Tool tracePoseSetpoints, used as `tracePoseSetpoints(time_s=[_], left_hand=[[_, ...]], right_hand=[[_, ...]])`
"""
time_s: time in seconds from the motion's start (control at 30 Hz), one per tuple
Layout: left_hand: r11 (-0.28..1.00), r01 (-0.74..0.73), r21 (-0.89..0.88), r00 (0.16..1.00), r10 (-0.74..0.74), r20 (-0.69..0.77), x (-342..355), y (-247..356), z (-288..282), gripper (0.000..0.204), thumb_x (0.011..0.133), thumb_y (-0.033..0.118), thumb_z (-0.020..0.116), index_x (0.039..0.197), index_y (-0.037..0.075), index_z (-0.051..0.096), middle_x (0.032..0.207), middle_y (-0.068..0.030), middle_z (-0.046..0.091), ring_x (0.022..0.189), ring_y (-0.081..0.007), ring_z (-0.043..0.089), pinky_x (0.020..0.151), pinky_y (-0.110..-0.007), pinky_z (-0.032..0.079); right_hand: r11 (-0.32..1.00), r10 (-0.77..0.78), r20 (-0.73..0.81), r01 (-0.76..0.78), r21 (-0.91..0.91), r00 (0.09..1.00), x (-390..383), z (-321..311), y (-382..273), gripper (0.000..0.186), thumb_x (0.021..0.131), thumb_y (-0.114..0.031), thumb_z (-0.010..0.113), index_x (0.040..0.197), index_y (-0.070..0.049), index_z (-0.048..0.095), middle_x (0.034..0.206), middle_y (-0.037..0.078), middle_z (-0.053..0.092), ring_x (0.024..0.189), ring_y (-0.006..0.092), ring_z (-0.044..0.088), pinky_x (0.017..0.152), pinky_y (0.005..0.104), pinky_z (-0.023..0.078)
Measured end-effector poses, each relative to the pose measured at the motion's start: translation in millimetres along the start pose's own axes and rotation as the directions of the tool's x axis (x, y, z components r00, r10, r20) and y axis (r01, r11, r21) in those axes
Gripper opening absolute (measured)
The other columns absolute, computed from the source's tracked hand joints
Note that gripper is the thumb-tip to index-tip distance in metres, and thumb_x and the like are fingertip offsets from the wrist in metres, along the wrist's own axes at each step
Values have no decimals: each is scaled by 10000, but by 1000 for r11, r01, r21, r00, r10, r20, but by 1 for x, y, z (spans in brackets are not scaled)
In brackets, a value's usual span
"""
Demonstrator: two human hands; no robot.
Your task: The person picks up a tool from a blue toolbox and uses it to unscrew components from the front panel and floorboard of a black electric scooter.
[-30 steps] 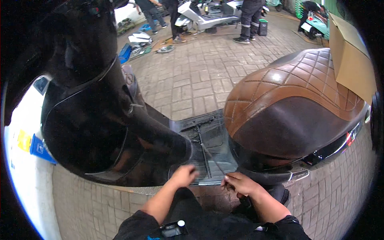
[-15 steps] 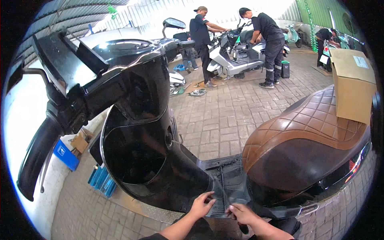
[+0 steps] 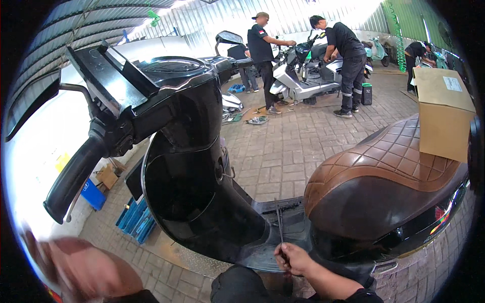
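Observation:
A black scooter (image 3: 235, 227) stands side-on before me, handlebar to the left and brown quilted seat (image 3: 371, 161) to the right. My right hand (image 3: 294, 260) is closed on a long screwdriver (image 3: 280, 222) over the near edge of the scooter's footboard (image 3: 298, 227). Its thin shaft points up and away across the footboard; most of the handle is hidden in my fingers. My left hand (image 3: 96, 270) is close and large at the lower left, below the handlebar grip (image 3: 76, 177). Motion smears its fingers, and I cannot see whether it holds anything.
A cardboard box (image 3: 444, 113) sits on the rear of the seat. Blue crates (image 3: 136, 220) and a blue bin (image 3: 93, 195) are at the left. Beyond the scooter, people work at a silver scooter (image 3: 308, 81); tools (image 3: 257, 120) lie on the paved floor.
My left hand has swung from the footboard to the lower left. My right hand has moved slightly left and up, with the screwdriver. The view has shifted a little.

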State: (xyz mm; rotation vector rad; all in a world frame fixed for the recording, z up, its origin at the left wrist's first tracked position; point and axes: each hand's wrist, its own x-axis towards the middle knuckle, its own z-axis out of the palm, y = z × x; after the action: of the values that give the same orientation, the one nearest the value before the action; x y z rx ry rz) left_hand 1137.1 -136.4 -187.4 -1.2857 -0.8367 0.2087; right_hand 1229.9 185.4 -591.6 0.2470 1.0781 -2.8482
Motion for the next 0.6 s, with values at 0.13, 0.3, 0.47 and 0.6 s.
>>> tracePoseSetpoints(time_s=[0.13, 0.3, 0.47, 0.6], left_hand=[[897, 391, 208, 899, -421, 123, -4, -8, 41, 229, 933, 22, 511, 1134, -45, 600, 1151, -220, 614, 1062, -319, 625, 872, -374, 517], [813, 580, 48, 815, -578, -51, -40, -43, 75, 163, 947, -17, 477, 1010, -53, 624, 987, -164, 669, 923, -234, 643, 822, -326, 517], [721, 683, 116, 727, -687, -11, -70, -88, 104, 196, 957, 78, 500, 1011, -18, 663, 996, -112, 661, 953, -207, 619, 880, -307, 467], [695, 709, 118, 703, -710, -48, -89, -111, 139, 178, 947, 95, 526, 994, -6, 664, 975, -104, 664, 933, -195, 616, 865, -292, 461]], right_hand=[[998, 48, 21, -47, -43, 999, -7, -23, 34, 262, 1033, -258, 399, 1136, -34, 486, 827, 68, 557, 705, 161, 516, 556, 299, 430], [776, 281, 149, -133, -617, 948, -21, -69, 83, 295, 1016, -282, 456, 1146, -41, 565, 980, 28, 598, 877, 121, 542, 826, 287, 443], [738, 145, 106, -36, -674, 984, -23, -53, 95, 299, 1030, -269, 409, 1167, -47, 557, 818, -11, 519, 775, 97, 489, 722, 273, 428], [818, -55, -53, 15, -575, 997, -19, -20, 37, 296, 1041, -202, 347, 1183, -14, 525, 690, -18, 450, 614, 87, 432, 561, 244, 396]])
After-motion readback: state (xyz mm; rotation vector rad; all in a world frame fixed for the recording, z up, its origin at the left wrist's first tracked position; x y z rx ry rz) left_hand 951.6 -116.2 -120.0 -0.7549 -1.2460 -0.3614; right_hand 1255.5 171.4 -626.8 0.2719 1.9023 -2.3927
